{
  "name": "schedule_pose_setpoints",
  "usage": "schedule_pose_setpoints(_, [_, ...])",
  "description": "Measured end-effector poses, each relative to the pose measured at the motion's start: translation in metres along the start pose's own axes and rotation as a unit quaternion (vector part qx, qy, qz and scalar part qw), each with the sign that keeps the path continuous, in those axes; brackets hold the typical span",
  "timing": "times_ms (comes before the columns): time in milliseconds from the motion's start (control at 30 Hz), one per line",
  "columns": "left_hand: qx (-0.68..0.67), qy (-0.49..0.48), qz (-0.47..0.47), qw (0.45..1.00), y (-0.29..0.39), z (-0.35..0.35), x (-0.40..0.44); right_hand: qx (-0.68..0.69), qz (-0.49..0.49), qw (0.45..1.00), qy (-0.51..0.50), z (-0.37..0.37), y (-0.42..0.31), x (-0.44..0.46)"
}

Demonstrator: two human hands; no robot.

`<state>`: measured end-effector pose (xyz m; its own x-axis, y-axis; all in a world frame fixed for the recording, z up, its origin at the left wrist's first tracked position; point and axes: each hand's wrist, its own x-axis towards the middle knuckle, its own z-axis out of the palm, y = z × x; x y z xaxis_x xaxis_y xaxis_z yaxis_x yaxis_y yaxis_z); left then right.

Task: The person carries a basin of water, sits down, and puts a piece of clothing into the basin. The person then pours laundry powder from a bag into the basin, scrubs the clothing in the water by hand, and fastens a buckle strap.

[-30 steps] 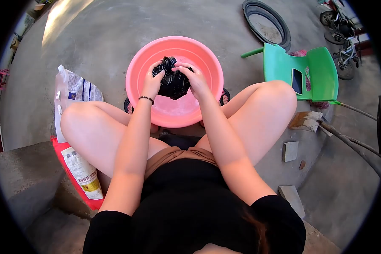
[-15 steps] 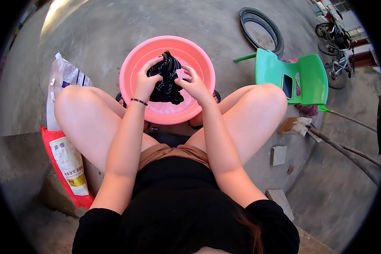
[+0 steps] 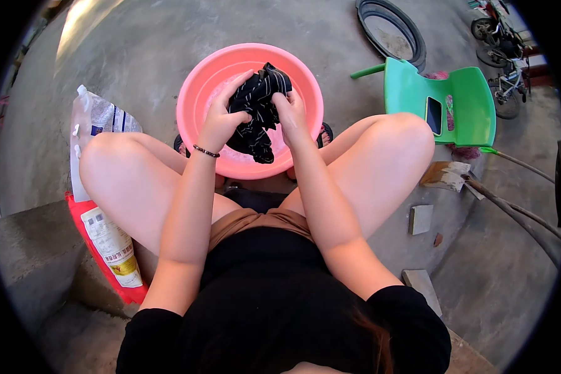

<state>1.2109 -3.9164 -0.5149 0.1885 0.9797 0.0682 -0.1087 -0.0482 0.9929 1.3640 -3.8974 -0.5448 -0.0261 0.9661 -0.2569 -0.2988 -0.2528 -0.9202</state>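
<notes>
A black cloth with thin white stripes (image 3: 255,115), bunched and wet-looking, is held over the pink basin (image 3: 189,106) between my knees. My left hand (image 3: 224,118), with a beaded bracelet at the wrist, grips the cloth's left side, thumb toward the middle. On the other side my right hand (image 3: 288,115) has its thumb pressed on the cloth and its fingers curled behind. Pale suds or water show in the basin under the cloth. The cloth's lower end hangs down toward the near rim.
At right stands a green plastic chair (image 3: 470,106) with a phone (image 3: 434,116) on its seat. Beyond it lie black tires (image 3: 421,47); bicycles (image 3: 508,93) stand farther off. A shovel (image 3: 445,175) is at lower right. A red and white bag (image 3: 109,246) lies at my left.
My right hand has closed onto the cloth, its fingers spread wider before. The cloth's upper part has shifted right and up. The view has also shifted slightly.
</notes>
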Motion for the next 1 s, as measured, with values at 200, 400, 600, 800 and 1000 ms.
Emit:
schedule_pose_setpoints(200, [0.079,0.005,-0.038,0.996,-0.035,0.002,0.002,0.102,-0.046,0.994,-0.017,0.002,-0.003,0.005])
schedule_pose_setpoints(400, [-0.007,-0.001,-0.185,0.983,-0.060,-0.004,-0.002,0.033,-0.074,0.997,0.013,-0.003,0.004,0.016])
schedule_pose_setpoints(600, [-0.082,0.142,-0.372,0.913,-0.108,-0.019,-0.001,0.262,0.048,0.962,-0.059,-0.009,-0.019,0.016])
schedule_pose_setpoints(800, [-0.232,0.074,-0.410,0.879,-0.117,-0.009,-0.012,0.390,-0.010,0.883,-0.262,-0.012,-0.032,0.011])
schedule_pose_setpoints(1000, [-0.017,0.126,-0.311,0.942,-0.124,-0.023,-0.003,0.290,0.036,0.948,-0.129,-0.016,-0.038,0.011])
